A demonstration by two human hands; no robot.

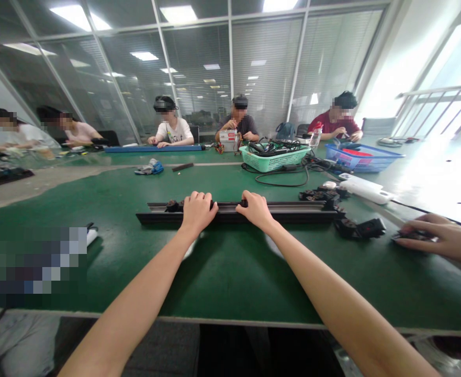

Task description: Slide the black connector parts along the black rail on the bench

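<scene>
A long dark metal rail point(230, 215), shaped like an open channel, lies crosswise on the green table in front of me. My left hand point(199, 210) is closed over a small black block in its channel, left of the middle. My right hand point(256, 210) pinches another small black block point(245, 201) in the channel, right of the middle. Fingers hide most of both blocks. Further left in the channel sits a separate black piece point(171, 206). By the rail's right end lie several black socket-like blocks point(361, 228).
At the right, a co-worker's hand point(442, 235) rests on a dark object. Behind the rail stand a green basket point(273, 161) of cables and a blue basket point(366, 159). A white power strip point(366, 188) lies at right. Several people sit across the table.
</scene>
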